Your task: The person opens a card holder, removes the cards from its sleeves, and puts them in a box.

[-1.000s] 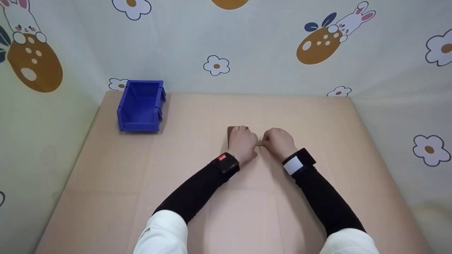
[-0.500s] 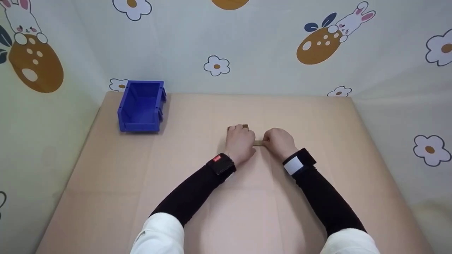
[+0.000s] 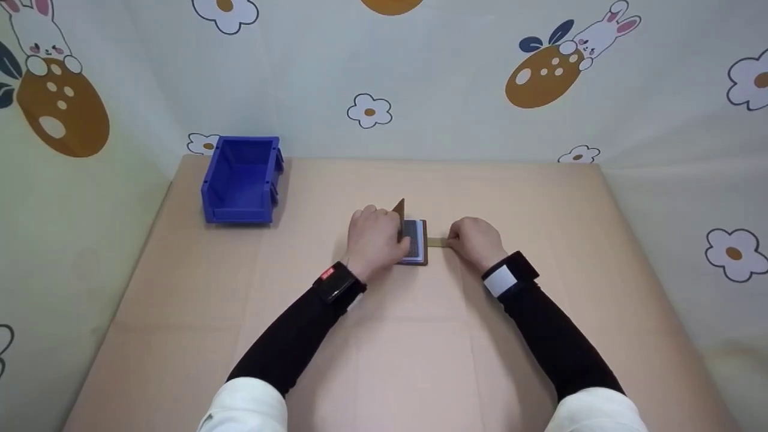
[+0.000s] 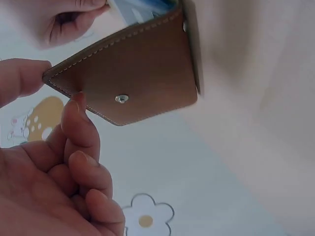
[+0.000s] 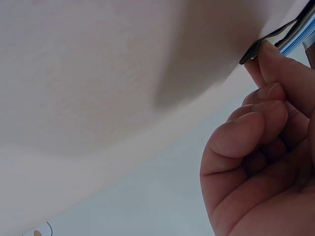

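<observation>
A brown leather card holder (image 3: 425,246) lies mid-table, its front cover (image 4: 147,73) raised nearly upright. White stitching and a small metal snap stud (image 4: 121,99) show on that cover in the left wrist view. My left hand (image 3: 373,240) pinches the cover's free edge between thumb and forefinger, other fingers curled. Bluish clear card sleeves (image 3: 413,240) show inside. From the holder's right side runs a narrow strap (image 3: 437,242). My right hand (image 3: 478,245) pinches the strap's end between thumb and forefinger, as the right wrist view also shows.
A blue plastic bin (image 3: 242,180) stands at the table's back left corner. The tabletop (image 3: 516,192) is covered in beige sheeting. Pale curtains (image 3: 300,72) with rabbit and flower prints rise along the back and both sides.
My left hand has moved left, swinging the card holder's cover up and exposing the sleeves inside. My right hand has stayed at the strap's end.
</observation>
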Demonstrator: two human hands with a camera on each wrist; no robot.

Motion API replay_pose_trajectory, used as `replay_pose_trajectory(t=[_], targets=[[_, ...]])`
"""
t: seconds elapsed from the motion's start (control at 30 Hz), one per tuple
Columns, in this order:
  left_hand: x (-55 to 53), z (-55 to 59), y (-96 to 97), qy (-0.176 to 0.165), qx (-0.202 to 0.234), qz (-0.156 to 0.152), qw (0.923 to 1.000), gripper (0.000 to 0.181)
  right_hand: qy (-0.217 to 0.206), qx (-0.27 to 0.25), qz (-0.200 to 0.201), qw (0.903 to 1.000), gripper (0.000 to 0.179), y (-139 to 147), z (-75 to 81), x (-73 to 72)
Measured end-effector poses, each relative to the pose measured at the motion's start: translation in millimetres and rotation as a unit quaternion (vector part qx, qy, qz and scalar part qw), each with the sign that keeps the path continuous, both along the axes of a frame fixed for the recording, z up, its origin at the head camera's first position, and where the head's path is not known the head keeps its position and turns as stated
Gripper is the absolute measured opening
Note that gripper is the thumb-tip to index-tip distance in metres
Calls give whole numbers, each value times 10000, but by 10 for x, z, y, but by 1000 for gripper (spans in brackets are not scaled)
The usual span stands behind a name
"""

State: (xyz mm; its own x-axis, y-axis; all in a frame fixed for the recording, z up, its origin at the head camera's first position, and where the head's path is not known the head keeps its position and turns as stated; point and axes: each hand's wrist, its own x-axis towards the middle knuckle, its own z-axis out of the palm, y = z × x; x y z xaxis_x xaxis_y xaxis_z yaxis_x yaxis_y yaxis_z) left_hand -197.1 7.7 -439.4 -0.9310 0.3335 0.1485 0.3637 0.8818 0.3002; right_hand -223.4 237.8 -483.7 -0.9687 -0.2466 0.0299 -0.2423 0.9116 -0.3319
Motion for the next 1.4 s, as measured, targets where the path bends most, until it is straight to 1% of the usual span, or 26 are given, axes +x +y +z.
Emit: replay_pose_trajectory(t=[0.17,0.3,0.47,0.6,0.7,0.87,1.03,1.1,1.2,1.4], targets=[[4,3,-174,-101,195,378,9990,16,55,13,-7,10000,14,4,8,5],[7,-20,-301,-166,218,649,9975,17,42,26,-8,10000,14,-2,6,5],[19,-72,-462,-330,266,771,9961,27,1,45,22,10000,15,-6,7,12],[26,-110,-575,-500,300,770,9953,33,-17,91,24,10000,15,-5,9,14],[21,-135,-637,-611,240,741,9951,34,-28,122,0,9999,13,-6,17,11],[-18,-203,-695,-833,-97,786,9934,31,-64,163,-50,9998,9,-15,21,8],[-62,-270,-705,-1213,-526,829,9877,26,-64,161,-14,9998,9,-20,16,7],[-71,-285,-699,-1307,-674,833,9856,25,-59,147,-6,9999,10,-22,16,6],[-76,-300,-684,-1261,-892,795,9848,22,-45,129,-16,9999,11,-27,22,3],[-65,-328,-651,-881,-1242,722,9857,14,-63,164,-41,9998,10,-31,22,0]])
